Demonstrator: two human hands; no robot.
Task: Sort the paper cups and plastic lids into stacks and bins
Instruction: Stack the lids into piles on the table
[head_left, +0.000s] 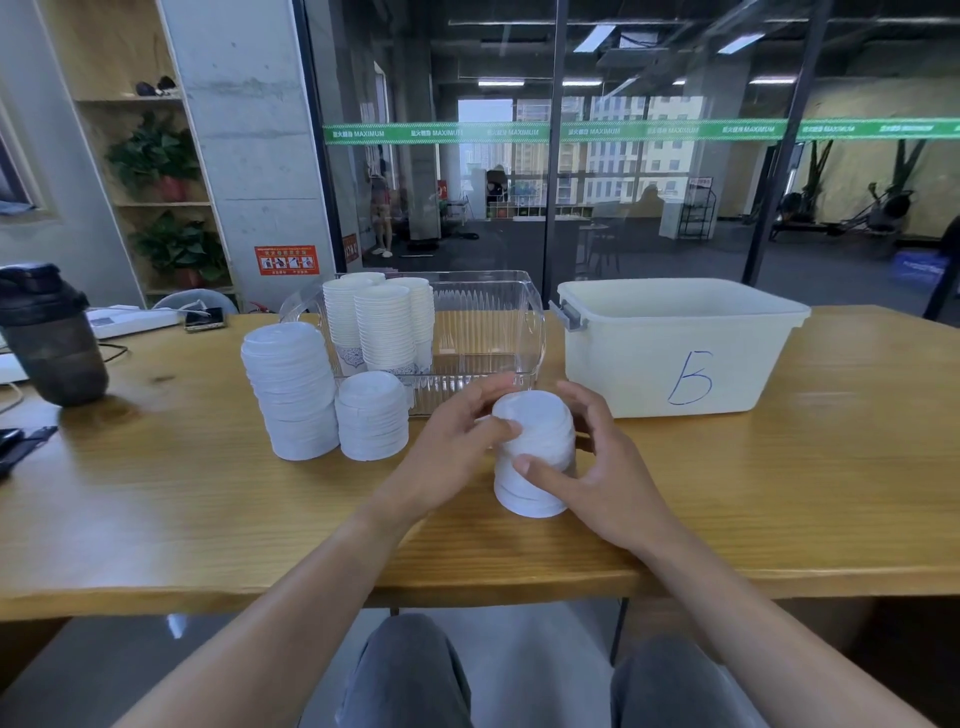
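Near the front edge of the wooden table, a stack of white lids stands between both hands. The left hand and right hand curl their fingers around its sides. Two more lid stacks stand left; paper cups fill the clear bin, beside a white bin.

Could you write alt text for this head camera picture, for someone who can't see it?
A person's left hand and right hand grip a short stack of white plastic lids on a wooden table. Two more lid stacks stand left, before a clear plastic bin holding stacked white paper cups; a white tub marked B sits right.
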